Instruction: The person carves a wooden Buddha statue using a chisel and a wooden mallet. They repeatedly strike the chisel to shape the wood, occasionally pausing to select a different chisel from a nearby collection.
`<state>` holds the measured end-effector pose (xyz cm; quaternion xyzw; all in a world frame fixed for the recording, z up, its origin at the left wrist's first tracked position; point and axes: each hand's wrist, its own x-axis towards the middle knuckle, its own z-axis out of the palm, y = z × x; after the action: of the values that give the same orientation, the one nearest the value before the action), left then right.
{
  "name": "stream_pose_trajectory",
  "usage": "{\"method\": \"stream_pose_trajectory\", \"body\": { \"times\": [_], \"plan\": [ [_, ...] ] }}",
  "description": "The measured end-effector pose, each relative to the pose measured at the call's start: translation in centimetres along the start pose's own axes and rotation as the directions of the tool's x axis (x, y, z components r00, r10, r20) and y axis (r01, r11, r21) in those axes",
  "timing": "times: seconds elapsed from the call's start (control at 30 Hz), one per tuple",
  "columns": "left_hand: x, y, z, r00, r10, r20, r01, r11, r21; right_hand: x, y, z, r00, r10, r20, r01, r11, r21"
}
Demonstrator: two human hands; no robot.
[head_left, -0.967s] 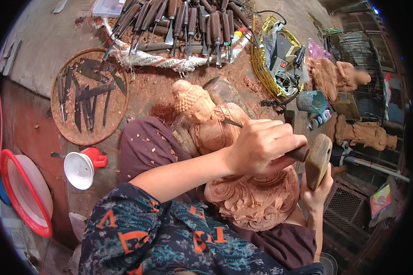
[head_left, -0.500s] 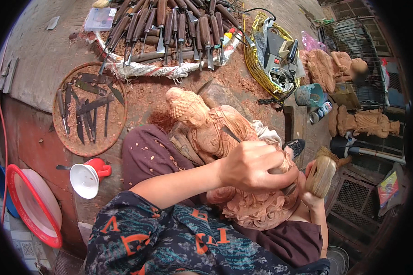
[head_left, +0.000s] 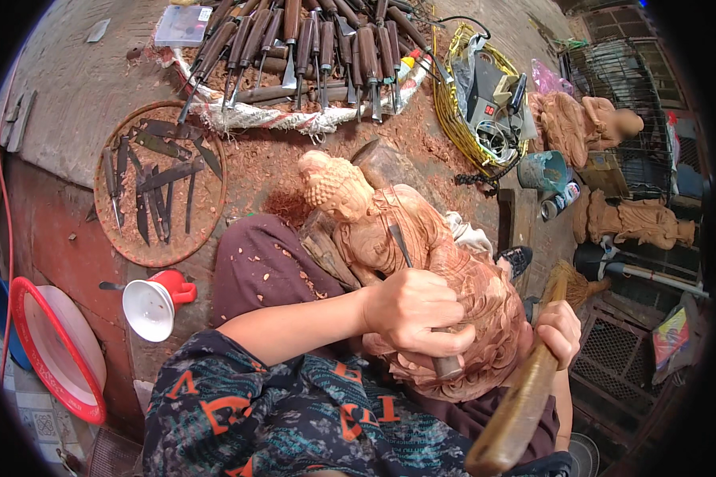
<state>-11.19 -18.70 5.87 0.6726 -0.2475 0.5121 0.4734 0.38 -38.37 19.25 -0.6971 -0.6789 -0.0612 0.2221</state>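
Note:
A carved wooden seated figure [head_left: 402, 219] with a curled-hair head lies tilted across my lap, its head toward the far left. My left hand [head_left: 418, 314] is closed around a chisel [head_left: 447, 366], whose metal blade points away and lies against the figure's chest and arm area. The chisel's wooden butt sticks out below the fist. Right of the figure, my right hand [head_left: 558, 334] grips a worn wooden mallet [head_left: 511, 417]. Its thick end slants down toward me, apart from the chisel.
Many wooden-handled chisels [head_left: 326, 56] lie in a cloth-rimmed tray at the back. A round tray [head_left: 106, 230] holds several blades. A red-and-white mug [head_left: 153, 306] stands left. A yellow wire basket [head_left: 444, 103] of electrical gear, a blue-green cup [head_left: 537, 171] and other carved figures [head_left: 628, 219] are at right.
My right hand has swung the mallet from upright to slanting down toward me. My left hand has shifted slightly left and down with the chisel. The view has moved a little.

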Motion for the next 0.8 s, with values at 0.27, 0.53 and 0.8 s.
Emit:
{"method": "stream_pose_trajectory", "body": {
  "times": [0.27,0.53,0.8],
  "plan": [
    [-0.1,-0.3,-0.3,0.999,0.031,0.040,-0.030,0.999,-0.027,0.5,-0.4,-0.2,0.999,-0.041,-0.013,0.040,0.998,-0.047],
    [-0.4,-0.3,-0.4,0.997,0.038,0.068,-0.037,0.999,-0.024,0.0,-0.1,-0.1,0.991,-0.087,-0.098,0.089,0.996,0.015],
    [-0.1,-0.9,-0.4,0.998,0.057,0.024,-0.056,0.998,-0.033,0.4,-0.4,-0.1,1.000,-0.013,0.016,0.014,0.998,-0.056]
  ]
}}
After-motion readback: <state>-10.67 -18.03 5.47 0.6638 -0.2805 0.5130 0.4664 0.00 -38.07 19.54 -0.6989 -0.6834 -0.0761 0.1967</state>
